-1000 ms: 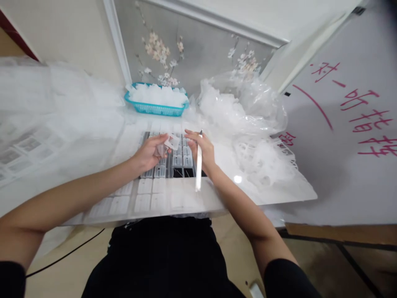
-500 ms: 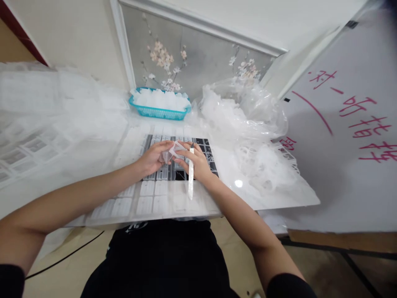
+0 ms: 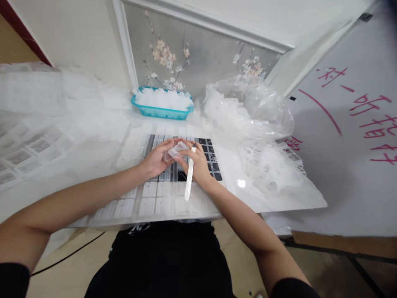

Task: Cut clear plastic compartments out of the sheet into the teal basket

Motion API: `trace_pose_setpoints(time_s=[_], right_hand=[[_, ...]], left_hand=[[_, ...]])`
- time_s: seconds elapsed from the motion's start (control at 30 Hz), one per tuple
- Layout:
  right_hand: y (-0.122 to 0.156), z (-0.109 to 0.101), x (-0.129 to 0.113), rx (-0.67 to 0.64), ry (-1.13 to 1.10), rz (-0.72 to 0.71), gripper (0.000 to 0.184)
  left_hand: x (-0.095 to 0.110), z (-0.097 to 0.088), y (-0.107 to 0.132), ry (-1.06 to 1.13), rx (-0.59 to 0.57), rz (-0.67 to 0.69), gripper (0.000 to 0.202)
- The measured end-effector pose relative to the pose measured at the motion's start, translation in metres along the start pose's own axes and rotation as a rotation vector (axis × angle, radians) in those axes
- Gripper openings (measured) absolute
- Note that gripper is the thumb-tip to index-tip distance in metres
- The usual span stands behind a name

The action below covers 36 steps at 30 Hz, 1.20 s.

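My left hand (image 3: 156, 159) holds a small clear plastic piece (image 3: 175, 150) above a dark gridded tray (image 3: 211, 159) at the table's middle. My right hand (image 3: 198, 165) touches the same piece with its fingertips and grips a long white stick-like tool (image 3: 188, 182) that points back toward me. Both hands meet over the tray. Rows of small white inserts (image 3: 149, 200) lie in front of the tray, near the table's front edge.
A turquoise basket (image 3: 161, 111) heaped with clear plastic pieces stands at the back. A big crumpled clear bag (image 3: 251, 120) of such pieces lies right. Stacked translucent trays (image 3: 34, 136) fill the left. A whiteboard (image 3: 350, 136) with red writing leans at right.
My hands have come together and drawn slightly nearer to me. The plastic piece now sits between both hands, and the tool has tilted a little.
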State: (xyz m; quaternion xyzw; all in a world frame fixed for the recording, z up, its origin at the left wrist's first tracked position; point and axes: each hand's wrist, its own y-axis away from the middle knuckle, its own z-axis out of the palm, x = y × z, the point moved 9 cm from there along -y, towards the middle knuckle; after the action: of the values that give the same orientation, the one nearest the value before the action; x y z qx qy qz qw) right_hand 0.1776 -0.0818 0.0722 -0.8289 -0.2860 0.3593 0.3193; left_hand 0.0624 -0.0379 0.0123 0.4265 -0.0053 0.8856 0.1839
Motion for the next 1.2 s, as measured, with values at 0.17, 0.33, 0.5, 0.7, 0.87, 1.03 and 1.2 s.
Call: trace_pose_setpoints(time_s=[0.17, 0.33, 0.5, 0.7, 0.87, 1.03, 1.2], right_hand=[[0.000, -0.002, 0.002, 0.014, -0.012, 0.018, 0.010], [0.000, -0.006, -0.001, 0.048, -0.024, 0.029, 0.009], [0.000, 0.003, 0.001, -0.017, -0.026, 0.083, 0.023], [-0.001, 0.003, 0.006, -0.011, -0.020, 0.101, 0.016], [0.001, 0.000, 0.012, 0.013, -0.005, 0.131, 0.012], [0.000, -0.006, 0.013, 0.002, -0.020, 0.109, 0.013], [-0.002, -0.010, 0.010, -0.009, -0.098, 0.070, 0.026]], left_hand=[[-0.004, 0.002, 0.001, 0.013, -0.017, -0.026, 0.022], [-0.008, 0.004, 0.000, 0.023, -0.019, -0.033, 0.022], [-0.003, 0.008, 0.000, 0.040, -0.021, -0.005, 0.032], [-0.004, 0.023, 0.007, 0.071, -0.122, -0.056, 0.047], [-0.007, 0.027, 0.009, 0.046, -0.172, -0.076, 0.031], [-0.006, 0.024, 0.008, -0.071, -0.157, -0.028, 0.038], [0.007, 0.015, -0.004, -0.140, -0.095, 0.011, 0.034]])
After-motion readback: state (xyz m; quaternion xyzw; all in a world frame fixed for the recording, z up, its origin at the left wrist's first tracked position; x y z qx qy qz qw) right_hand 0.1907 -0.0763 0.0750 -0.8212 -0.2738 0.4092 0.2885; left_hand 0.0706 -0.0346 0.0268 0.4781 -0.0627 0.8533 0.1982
